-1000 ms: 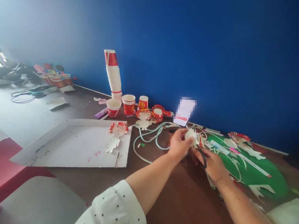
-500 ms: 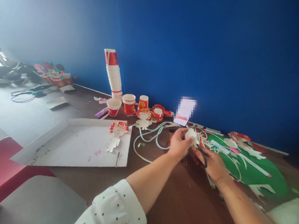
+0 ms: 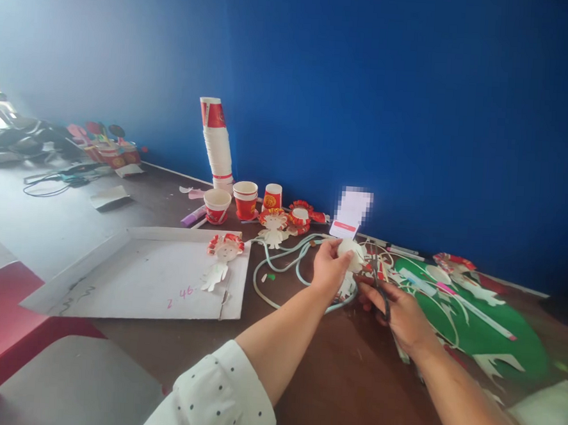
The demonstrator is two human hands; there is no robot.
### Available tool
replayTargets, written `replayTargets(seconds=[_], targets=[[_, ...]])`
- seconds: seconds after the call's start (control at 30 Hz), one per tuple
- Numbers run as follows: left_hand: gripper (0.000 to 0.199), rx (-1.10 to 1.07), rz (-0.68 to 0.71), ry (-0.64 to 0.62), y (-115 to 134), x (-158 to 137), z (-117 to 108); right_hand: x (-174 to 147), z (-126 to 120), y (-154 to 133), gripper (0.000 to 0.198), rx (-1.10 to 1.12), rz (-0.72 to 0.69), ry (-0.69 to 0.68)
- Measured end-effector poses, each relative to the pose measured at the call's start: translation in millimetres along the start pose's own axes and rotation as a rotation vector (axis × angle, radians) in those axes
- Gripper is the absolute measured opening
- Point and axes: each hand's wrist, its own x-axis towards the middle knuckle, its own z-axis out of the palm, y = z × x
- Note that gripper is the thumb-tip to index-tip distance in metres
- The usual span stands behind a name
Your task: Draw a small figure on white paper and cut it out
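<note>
Pinched in my left hand is a white paper cutout with a rounded top and a narrower lower part. My right hand grips dark-handled scissors, their blades pointing up just right of the cutout and apart from it. Behind the hands a phone with a blurred screen leans on the blue wall. Right of the scissors lie red and white paper scraps on the table.
A white box lid at left bears a paper doll with red curls. Red paper cups and a tall cup stack stand by the wall. A pale cable loops midtable. Markers and scraps lie on a green sheet.
My left hand has moved slightly left with the cutout, away from the scissors. The scissor blades now show upright beside it, and more of the cutout's lower part is visible.
</note>
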Motion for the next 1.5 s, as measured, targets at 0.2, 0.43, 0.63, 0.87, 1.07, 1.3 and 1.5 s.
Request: replayTargets(seconds=[0.2,0.43,0.63,0.87,1.07,1.3,1.5], targets=[[0.028,0.012,-0.065,-0.082,-0.1,-4.2,0.8,4.9,-3.5,2.7,0.046,0.123,-0.18,0.295],[0.025,0.025,-0.126,-0.19,0.6,-8.3,2.0,1.8,-1.2,-5.4,0.047,0.146,-0.25,0.292],[0.038,-0.031,-0.26,-0.286,0.9,-11.3,3.3,8.5,-5.8,5.2,0.048,0.169,-0.225,0.309],[0.037,-0.08,-0.379,-0.364,-2.3,-10.4,0.8,15.0,-9.3,12.5,0.053,0.244,-0.237,0.282],[0.03,-0.105,-0.449,-0.412,-0.8,-8.4,-2.1,12.0,-6.6,11.0,0.052,0.271,-0.339,0.188],[0.029,-0.074,-0.481,-0.419,6.5,-10.6,-3.9,9.3,-5.9,6.2,0.05,0.293,-0.272,0.236],[0.028,0.002,-0.464,-0.398,4.5,-10.1,-3.8,8.7,-6.4,5.5,0.051,0.274,-0.244,0.248]])
